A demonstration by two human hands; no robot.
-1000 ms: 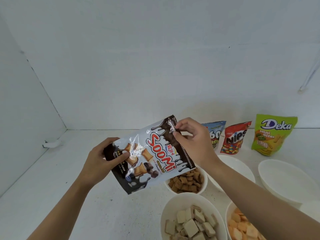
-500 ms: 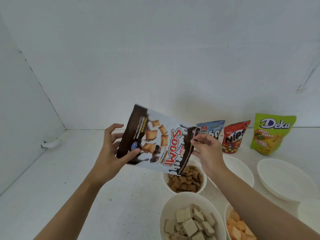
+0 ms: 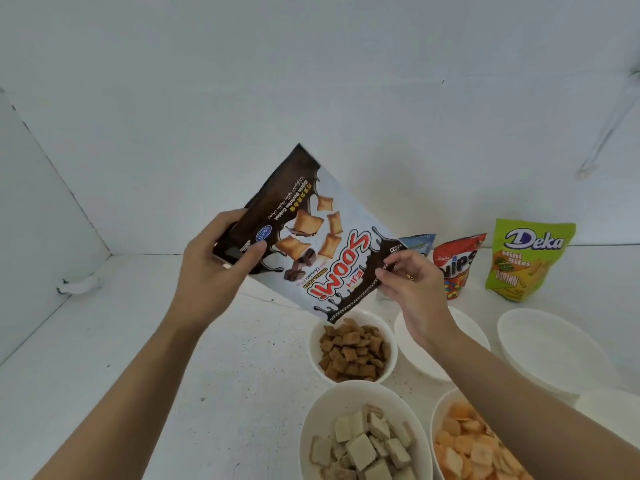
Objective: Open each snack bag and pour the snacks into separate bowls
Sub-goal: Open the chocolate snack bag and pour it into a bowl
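While I hold the Soomi bag (image 3: 322, 244) upside down near the middle of the frame, its open corner hangs just above the bowl of brown pillow cereal (image 3: 313, 348). My left hand (image 3: 214, 268) grips the bag's bottom end, now the higher end, with the thumb laid across the printed front. My right hand (image 3: 408, 289) pinches the mouth edge by the zipper strip, fingers curled on it. I see no pieces falling, so I judge this bag to be empty or nearly so, though I cannot see inside it.

Three bowls are filled: the brown cereal one, the bowl of pale wafer cubes (image 3: 349, 386) at the bottom centre, and the bowl of orange crackers (image 3: 435, 420) at the lower right. Two empty white bowls wait on the right, one (image 3: 474, 337) partly behind my right wrist and a wider one (image 3: 554, 344) beyond it.

Three bags stand along the back wall: a blue bag (image 3: 419, 242) mostly hidden by my right hand, the red Nips bag (image 3: 457, 265) and the green Deka Mini Bites bag (image 3: 530, 261). They look unopened, so roughly half the job remains.
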